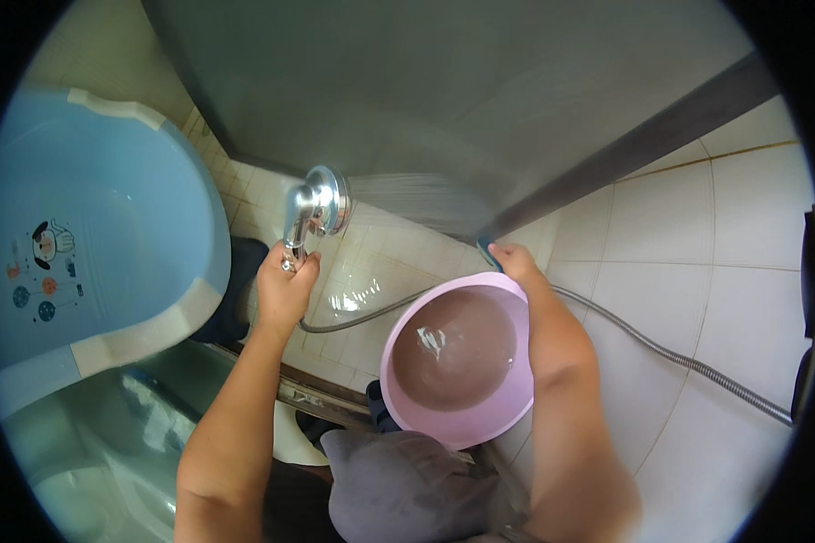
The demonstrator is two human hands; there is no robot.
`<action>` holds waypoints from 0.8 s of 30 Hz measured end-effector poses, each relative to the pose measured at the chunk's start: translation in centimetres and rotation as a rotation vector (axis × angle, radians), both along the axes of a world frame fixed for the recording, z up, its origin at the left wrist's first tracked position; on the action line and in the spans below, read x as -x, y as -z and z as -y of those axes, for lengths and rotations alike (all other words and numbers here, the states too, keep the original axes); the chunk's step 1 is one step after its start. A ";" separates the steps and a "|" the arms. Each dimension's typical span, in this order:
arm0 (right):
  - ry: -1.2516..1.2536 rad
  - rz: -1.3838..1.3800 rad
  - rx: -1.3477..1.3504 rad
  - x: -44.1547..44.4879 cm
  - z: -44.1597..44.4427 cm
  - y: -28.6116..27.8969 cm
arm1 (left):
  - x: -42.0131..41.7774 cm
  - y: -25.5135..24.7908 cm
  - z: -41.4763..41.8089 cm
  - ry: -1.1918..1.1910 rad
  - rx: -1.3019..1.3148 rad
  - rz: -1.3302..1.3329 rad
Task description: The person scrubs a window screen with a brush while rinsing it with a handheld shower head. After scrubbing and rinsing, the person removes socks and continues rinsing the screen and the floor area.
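Observation:
My left hand grips the handle of a chrome shower head, which sprays water to the right along the lower part of a grey panel. A metal shower hose runs behind the basin to my left hand's side. My right hand holds a small blue object at the panel's lower corner; most of it is hidden, so its kind cannot be told. Just below my right hand, a pink plastic basin holds murky brownish water.
A light blue baby bathtub with a printed dog stands at the left. Wet tiles cover the floor, and white tiles line the right wall. A door track crosses below my left forearm.

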State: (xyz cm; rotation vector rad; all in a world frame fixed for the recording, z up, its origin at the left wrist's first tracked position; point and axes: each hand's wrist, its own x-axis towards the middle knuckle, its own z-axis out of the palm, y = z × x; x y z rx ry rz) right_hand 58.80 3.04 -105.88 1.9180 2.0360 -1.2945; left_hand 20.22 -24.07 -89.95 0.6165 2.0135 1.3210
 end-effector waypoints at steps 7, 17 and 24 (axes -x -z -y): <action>-0.273 0.238 0.175 0.1 -1.6 0.3 | -0.3 1.8 1.7 -0.102 0.033 0.010; -0.551 0.460 0.200 4.2 -3.2 -5.1 | -1.3 1.6 3.2 -0.112 0.002 0.063; -0.931 0.228 -0.332 7.0 -1.4 -10.4 | -1.8 1.0 3.6 -0.174 -0.047 -0.004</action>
